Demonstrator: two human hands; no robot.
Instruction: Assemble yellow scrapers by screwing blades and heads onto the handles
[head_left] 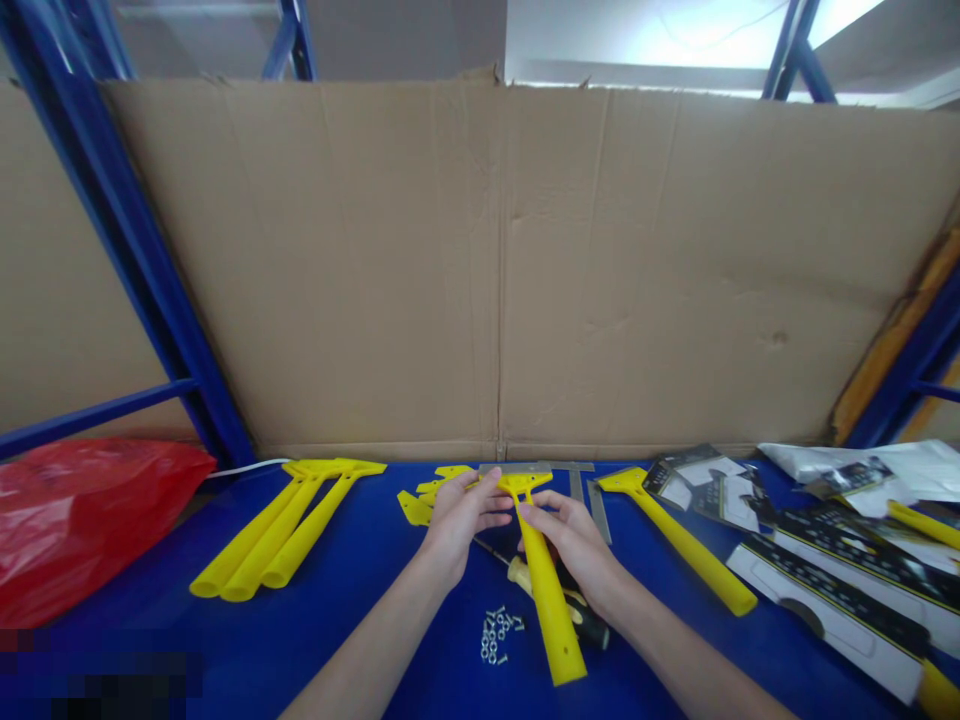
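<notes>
A tan cardboard wall [390, 270] closes off the far side, framed by blue metal posts [161, 270], and a blue tabletop [360, 610] spreads out in front of it. From my remote seat I see the yellow scraper handle [553, 615] at the middle of the table, its head to the far side and its tube slanting toward the near edge. The right hand [576, 540] grasps it around the neck, while the left hand [456, 515] grips the left end of the metal blade [516, 468] lying along the head. Beyond the left hand I make out small yellow plates [417, 506]; loose metal strips [576, 487] lie beyond the right. Partly hidden beneath the handle is a screwdriver [519, 573], with a cluster of nuts and bolts [493, 636] just left of the tube. Three more yellow handles [289, 535] lie together at left, near a red plastic bag [97, 530]. At right I find a single yellow scraper [694, 548] beside black-and-white printed cards [840, 610].
</notes>
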